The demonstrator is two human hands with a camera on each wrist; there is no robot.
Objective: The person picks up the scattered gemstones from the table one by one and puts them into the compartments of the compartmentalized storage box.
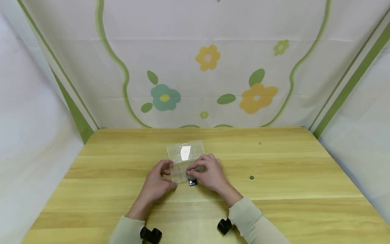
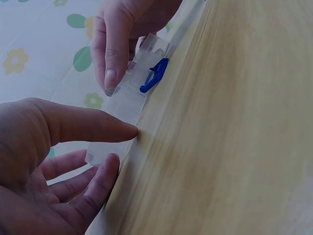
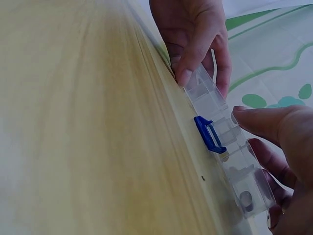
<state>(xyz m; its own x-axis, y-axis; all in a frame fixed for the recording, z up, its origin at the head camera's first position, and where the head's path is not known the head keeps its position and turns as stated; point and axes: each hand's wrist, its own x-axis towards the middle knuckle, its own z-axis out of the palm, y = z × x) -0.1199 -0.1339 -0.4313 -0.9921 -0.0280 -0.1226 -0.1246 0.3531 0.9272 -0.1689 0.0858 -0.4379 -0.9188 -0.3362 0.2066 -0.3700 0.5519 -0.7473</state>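
Hands meet at a small clear plastic organizer box point(image 1: 185, 162) that lies on the wooden table point(image 1: 274, 203), a little nearer the person than the table's middle. The box's transparent lid point(image 1: 186, 150) is swung open and lies back on the far side of the box, toward the flowered cloth backdrop point(image 1: 207, 67).

Left hand point(image 1: 156, 184) grips the box's left end: in the left wrist view its thumb tip point(image 2: 128, 130) presses the front wall low down by the table while a finger point(image 2: 100, 181) curls up against the corner of the box. Right hand point(image 1: 210, 173) holds the box's right end, its fingers curled over the top edge and its thumb point(image 3: 254, 120) set on the rim beside the dividers. A blue latch point(image 3: 209, 134) hangs open from the middle of the box's front wall, between the two hands and just above the table. Inside, the box is split into small compartments; one near the right hand holds a small grey round piece point(image 3: 246, 198), though what it is cannot be told.

Right of the box, well apart from it, a tiny green disc point(image 1: 251, 177) lies on the table, with a paler speck point(image 1: 256, 171) just beyond it and another small dot point(image 1: 260, 143) farther back.
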